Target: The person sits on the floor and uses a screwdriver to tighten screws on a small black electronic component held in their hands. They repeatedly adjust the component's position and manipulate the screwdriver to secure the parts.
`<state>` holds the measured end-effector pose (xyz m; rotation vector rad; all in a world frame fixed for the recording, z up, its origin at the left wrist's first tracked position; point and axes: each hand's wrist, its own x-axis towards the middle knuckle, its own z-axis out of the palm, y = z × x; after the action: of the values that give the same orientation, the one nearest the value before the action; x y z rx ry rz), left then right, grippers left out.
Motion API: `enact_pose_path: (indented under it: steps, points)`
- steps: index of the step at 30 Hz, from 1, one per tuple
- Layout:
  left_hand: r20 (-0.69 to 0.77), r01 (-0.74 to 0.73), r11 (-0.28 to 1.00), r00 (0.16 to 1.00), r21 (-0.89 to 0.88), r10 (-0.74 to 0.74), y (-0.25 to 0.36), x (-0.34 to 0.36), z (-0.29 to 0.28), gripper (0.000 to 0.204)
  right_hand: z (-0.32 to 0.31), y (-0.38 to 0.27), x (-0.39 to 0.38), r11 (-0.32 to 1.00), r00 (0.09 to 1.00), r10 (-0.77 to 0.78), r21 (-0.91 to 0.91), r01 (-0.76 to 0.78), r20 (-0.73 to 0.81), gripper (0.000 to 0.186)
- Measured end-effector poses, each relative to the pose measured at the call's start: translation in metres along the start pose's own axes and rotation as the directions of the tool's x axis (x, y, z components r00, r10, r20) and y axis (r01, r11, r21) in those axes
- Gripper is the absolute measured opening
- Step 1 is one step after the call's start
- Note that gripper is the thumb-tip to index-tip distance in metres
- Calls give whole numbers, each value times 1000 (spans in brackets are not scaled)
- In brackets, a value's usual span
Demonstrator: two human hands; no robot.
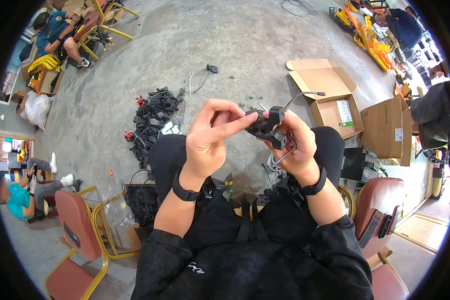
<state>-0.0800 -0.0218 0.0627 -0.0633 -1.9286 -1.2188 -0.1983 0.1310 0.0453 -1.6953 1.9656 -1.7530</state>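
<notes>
Above my knees, my right hand (299, 142) grips a black plastic part (261, 130) with a rounded, clamp-like shape. A dark cable (297, 95) rises out of it and ends in a small connector. Under the fingers of that hand also runs a bent, thin grey metal rod (288, 156), like a hex key. My left hand (212, 132) reaches in from the other side, its fingers closed and the index fingertip pressed on the part's upper left edge. Whether a small piece sits under that fingertip is hidden.
On the floor to the left lies a heap of black cabled parts (157, 117). Beyond my hands are a loose cabled part (211, 68) and a metal rod (190, 82). An opened cardboard box (330, 107) and a taller carton (382, 125) stand right. Chairs (77, 215) flank me; other people sit around.
</notes>
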Motion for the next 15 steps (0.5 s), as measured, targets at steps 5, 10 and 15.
enact_pose_path:
  steps: [5,10,15]
  points:
    - [-6,-2,999,1000,-40,2,-1,2,-1,28,0,3,-1,1000,999,24,20,-24,25,47]
    - [7,99,994,995,-46,-98,1,1,-3,30,0,2,0,997,997,72,17,-72,19,44]
    - [19,132,985,991,-111,-131,-1,2,-6,36,-1,1,4,996,997,36,75,-41,68,44]
